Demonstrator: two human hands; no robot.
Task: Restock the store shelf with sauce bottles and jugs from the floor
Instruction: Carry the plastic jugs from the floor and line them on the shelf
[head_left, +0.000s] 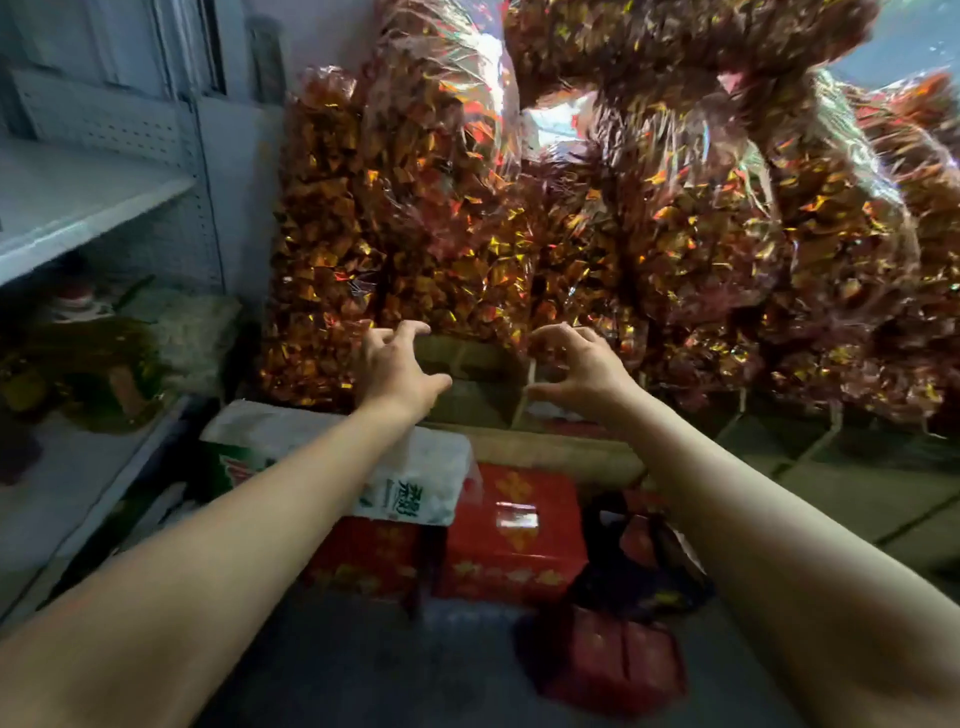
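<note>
We reach with our left hand (397, 364) and right hand (574, 364), fingers spread and curved, holding nothing, over the open brown box (483, 384) on the floor, so next we probably grasp a bottle inside, though none is visible.

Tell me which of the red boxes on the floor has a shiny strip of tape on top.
The larger red box, right of centre under the white packet's edge. A glossy clear tape strip shows on its top; the red box to its left shows none.
</note>
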